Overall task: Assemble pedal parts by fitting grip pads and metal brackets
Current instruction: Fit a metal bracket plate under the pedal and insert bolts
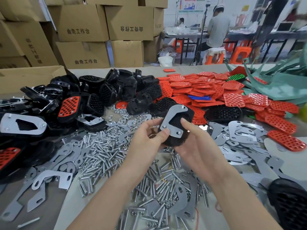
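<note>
Both hands hold one black pedal body (184,119) up over the table, its underside facing me. A grey metal bracket (172,119) lies on that underside, with bolt ends poking through its holes. My left hand (147,138) grips the pedal's left edge, thumb pressing on the bracket's lower left corner. My right hand (197,143) holds the pedal from the right and below, thumb lying on the black surface beside the bracket. Red perforated grip pads (206,90) lie heaped at the back right. Loose brackets (239,131) are spread at the right.
Black pedal bodies (116,87) are piled at the back left, some fitted with red pads (69,107). Silver bolts (103,151) and nuts cover the middle of the table. More brackets (51,179) lie at the left. Cardboard boxes (83,22) stand behind; a person (217,25) sits far off.
</note>
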`<action>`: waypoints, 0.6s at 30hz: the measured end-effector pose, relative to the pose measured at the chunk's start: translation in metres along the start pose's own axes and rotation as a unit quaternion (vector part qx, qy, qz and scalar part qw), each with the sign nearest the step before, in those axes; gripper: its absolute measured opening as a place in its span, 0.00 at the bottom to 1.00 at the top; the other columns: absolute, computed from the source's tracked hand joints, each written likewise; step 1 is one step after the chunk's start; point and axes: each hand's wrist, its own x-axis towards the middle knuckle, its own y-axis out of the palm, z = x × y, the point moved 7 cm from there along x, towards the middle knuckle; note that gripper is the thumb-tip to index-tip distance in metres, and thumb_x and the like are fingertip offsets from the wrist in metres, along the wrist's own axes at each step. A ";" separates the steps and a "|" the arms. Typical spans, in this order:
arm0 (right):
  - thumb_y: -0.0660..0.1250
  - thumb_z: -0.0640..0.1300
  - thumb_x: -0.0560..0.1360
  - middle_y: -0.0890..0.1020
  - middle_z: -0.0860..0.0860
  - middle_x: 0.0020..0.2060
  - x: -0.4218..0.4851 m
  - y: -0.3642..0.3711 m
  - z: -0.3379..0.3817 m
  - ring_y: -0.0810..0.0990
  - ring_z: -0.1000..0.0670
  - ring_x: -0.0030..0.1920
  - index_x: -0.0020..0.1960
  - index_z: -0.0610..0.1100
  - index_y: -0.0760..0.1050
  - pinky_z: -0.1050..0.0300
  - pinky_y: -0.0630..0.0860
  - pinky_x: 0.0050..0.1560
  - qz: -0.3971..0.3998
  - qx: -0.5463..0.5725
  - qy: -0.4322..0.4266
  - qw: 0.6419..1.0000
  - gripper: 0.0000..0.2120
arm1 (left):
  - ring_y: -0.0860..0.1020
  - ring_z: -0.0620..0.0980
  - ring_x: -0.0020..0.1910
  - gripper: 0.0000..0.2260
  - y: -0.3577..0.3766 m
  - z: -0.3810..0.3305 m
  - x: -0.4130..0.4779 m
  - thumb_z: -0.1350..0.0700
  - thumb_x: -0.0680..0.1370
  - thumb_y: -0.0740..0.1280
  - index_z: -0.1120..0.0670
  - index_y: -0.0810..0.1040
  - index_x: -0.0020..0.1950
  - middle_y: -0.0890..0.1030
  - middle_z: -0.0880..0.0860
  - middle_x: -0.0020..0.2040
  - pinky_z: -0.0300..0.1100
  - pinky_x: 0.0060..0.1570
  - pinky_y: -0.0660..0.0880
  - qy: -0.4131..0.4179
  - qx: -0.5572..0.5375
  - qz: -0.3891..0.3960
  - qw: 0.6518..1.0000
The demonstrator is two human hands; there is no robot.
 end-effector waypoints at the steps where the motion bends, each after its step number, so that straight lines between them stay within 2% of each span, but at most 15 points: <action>1: 0.61 0.41 0.83 0.83 0.38 0.63 0.000 -0.002 -0.001 0.82 0.40 0.65 0.70 0.36 0.76 0.48 0.82 0.63 0.001 0.016 0.007 1.000 0.18 | 0.82 0.39 0.55 0.11 0.000 -0.004 -0.002 0.57 0.80 0.71 0.46 0.77 0.60 0.83 0.46 0.55 0.35 0.57 0.77 0.036 0.101 -0.008 0.994; 2: 0.60 0.38 0.83 0.84 0.38 0.61 0.000 -0.005 -0.001 0.84 0.40 0.62 0.68 0.35 0.77 0.50 0.84 0.58 -0.002 0.026 0.008 1.000 0.17 | 0.79 0.34 0.55 0.10 0.001 -0.009 -0.005 0.53 0.80 0.70 0.43 0.76 0.61 0.81 0.41 0.56 0.29 0.56 0.74 0.073 0.201 -0.013 0.977; 3: 0.60 0.36 0.82 0.85 0.38 0.60 0.000 -0.008 0.000 0.86 0.41 0.59 0.67 0.34 0.77 0.51 0.85 0.53 -0.007 0.031 0.008 0.999 0.16 | 0.77 0.32 0.56 0.11 0.003 -0.014 -0.008 0.48 0.81 0.68 0.42 0.75 0.63 0.79 0.38 0.57 0.27 0.56 0.71 0.105 0.278 -0.014 0.955; 4: 0.60 0.35 0.82 0.85 0.38 0.59 0.000 -0.010 0.000 0.87 0.42 0.56 0.66 0.34 0.78 0.52 0.85 0.51 -0.014 0.034 0.009 0.999 0.15 | 0.75 0.33 0.58 0.12 0.003 -0.017 -0.010 0.45 0.81 0.66 0.42 0.74 0.65 0.76 0.38 0.59 0.31 0.58 0.71 0.124 0.330 -0.014 0.936; 6: 0.60 0.35 0.82 0.86 0.39 0.58 0.000 -0.014 0.000 0.87 0.42 0.55 0.65 0.35 0.78 0.50 0.85 0.52 -0.032 0.043 0.012 0.999 0.15 | 0.73 0.37 0.61 0.14 -0.003 -0.024 -0.010 0.42 0.82 0.62 0.44 0.74 0.67 0.73 0.40 0.62 0.39 0.62 0.71 0.137 0.375 -0.030 0.916; 9: 0.60 0.34 0.82 0.86 0.41 0.59 0.001 -0.018 0.000 0.87 0.42 0.57 0.66 0.37 0.78 0.48 0.85 0.52 -0.056 0.062 0.010 0.996 0.15 | 0.73 0.42 0.62 0.14 -0.037 -0.043 -0.005 0.47 0.84 0.60 0.50 0.74 0.67 0.76 0.43 0.60 0.44 0.64 0.72 0.157 0.413 -0.118 0.889; 12: 0.60 0.35 0.81 0.86 0.41 0.58 0.001 -0.017 -0.001 0.87 0.42 0.56 0.66 0.38 0.77 0.49 0.86 0.50 -0.065 0.069 0.011 0.995 0.15 | 0.70 0.48 0.58 0.14 -0.080 -0.046 0.002 0.51 0.84 0.58 0.55 0.77 0.64 0.79 0.51 0.59 0.46 0.62 0.69 0.108 0.533 -0.189 0.818; 15: 0.61 0.37 0.81 0.86 0.41 0.57 0.001 -0.016 -0.002 0.88 0.43 0.53 0.65 0.38 0.78 0.50 0.86 0.47 -0.070 0.073 0.014 0.995 0.15 | 0.70 0.56 0.61 0.17 -0.094 -0.027 0.008 0.48 0.85 0.54 0.53 0.77 0.65 0.78 0.55 0.62 0.53 0.63 0.67 0.008 0.651 -0.153 0.743; 16: 0.62 0.38 0.81 0.87 0.41 0.56 0.001 -0.016 -0.002 0.88 0.44 0.52 0.64 0.38 0.79 0.50 0.86 0.46 -0.071 0.072 0.013 0.995 0.14 | 0.70 0.56 0.62 0.17 -0.092 -0.022 0.009 0.47 0.85 0.54 0.51 0.77 0.66 0.77 0.54 0.63 0.53 0.64 0.66 0.001 0.668 -0.140 0.731; 18: 0.62 0.38 0.80 0.87 0.42 0.56 0.002 -0.016 -0.002 0.88 0.44 0.52 0.62 0.39 0.80 0.50 0.86 0.48 -0.072 0.065 0.011 0.995 0.14 | 0.70 0.55 0.64 0.17 -0.089 -0.020 0.011 0.46 0.85 0.55 0.49 0.76 0.69 0.76 0.53 0.66 0.53 0.65 0.65 0.007 0.672 -0.130 0.729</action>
